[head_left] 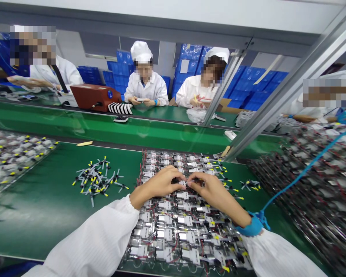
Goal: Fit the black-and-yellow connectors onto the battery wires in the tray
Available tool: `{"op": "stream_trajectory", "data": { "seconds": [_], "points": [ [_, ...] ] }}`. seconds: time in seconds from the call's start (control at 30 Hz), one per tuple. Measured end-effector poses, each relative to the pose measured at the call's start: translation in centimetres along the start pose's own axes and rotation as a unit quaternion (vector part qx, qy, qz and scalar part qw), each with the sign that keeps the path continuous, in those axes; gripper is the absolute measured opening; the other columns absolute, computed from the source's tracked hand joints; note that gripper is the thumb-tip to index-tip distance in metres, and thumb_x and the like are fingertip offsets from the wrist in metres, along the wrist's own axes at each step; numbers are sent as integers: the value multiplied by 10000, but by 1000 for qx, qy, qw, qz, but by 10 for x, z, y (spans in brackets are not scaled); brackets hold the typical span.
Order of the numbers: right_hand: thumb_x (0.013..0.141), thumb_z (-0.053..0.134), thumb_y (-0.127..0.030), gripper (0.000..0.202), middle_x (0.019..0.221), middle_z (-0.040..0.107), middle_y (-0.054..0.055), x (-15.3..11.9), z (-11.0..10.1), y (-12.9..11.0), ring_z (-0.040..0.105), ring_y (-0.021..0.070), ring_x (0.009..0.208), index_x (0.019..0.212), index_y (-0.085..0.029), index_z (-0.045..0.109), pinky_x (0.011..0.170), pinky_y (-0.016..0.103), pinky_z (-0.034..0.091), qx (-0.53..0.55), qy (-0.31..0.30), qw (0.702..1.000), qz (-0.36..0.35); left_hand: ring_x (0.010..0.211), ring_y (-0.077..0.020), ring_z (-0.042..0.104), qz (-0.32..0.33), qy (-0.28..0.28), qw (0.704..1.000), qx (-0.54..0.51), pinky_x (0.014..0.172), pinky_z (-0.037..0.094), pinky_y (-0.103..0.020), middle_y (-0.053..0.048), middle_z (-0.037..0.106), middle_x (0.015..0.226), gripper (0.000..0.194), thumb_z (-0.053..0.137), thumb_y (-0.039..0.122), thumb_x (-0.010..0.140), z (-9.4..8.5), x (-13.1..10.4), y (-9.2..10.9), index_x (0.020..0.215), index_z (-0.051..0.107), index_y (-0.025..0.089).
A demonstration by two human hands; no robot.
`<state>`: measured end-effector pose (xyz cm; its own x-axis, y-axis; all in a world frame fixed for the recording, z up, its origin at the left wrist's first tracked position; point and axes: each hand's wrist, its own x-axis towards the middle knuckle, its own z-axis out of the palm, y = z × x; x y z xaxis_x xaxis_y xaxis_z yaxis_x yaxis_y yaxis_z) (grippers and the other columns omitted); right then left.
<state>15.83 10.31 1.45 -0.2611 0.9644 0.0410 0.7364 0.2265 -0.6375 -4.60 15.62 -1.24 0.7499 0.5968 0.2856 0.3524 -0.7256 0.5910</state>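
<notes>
My left hand (pixel 167 180) and my right hand (pixel 210 187) meet over the middle of a clear plastic tray (pixel 137 264). Thumb and fingers of both are pinched close together around one of the small white parts (pixel 183 195) set in the tray's rows. What exactly lies between the fingertips is too small and partly hidden. Many parts in the tray have thin red wires, and along its right side grey pieces with yellow tips stick out. A blue wrist strap (pixel 251 227) circles my right wrist.
Left of the tray lies a loose pile of grey, black and yellow-tipped pieces (pixel 95 179); a smaller pile (pixel 250 185) is at right. Another filled tray (pixel 17 161) sits far left, stacked trays (pixel 311 192) at right. A blue cord (pixel 302 169) crosses them. Several co-workers sit opposite.
</notes>
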Motion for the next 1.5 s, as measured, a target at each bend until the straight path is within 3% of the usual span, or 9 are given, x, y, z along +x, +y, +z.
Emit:
{"op": "stream_trajectory", "data": {
  "seconds": [0.47,1.5],
  "points": [
    [843,544,-309,167,819,723,38,1,2,1,642,225,752,844,-206,676,748,325,453,17,9,1000,6,921,-215,606,-28,-6,1000,14,848,452,-316,-36,690,873,199,755,294,843,0,3,3,1006,714,187],
    [841,570,-308,179,773,732,18,2,4,4,633,208,689,834,-210,719,672,304,433,-7,-6,1000,24,899,-210,614,-19,-22,999,24,837,432,-314,-27,694,860,153,744,272,852,2,6,2,981,720,193]
  ]
}}
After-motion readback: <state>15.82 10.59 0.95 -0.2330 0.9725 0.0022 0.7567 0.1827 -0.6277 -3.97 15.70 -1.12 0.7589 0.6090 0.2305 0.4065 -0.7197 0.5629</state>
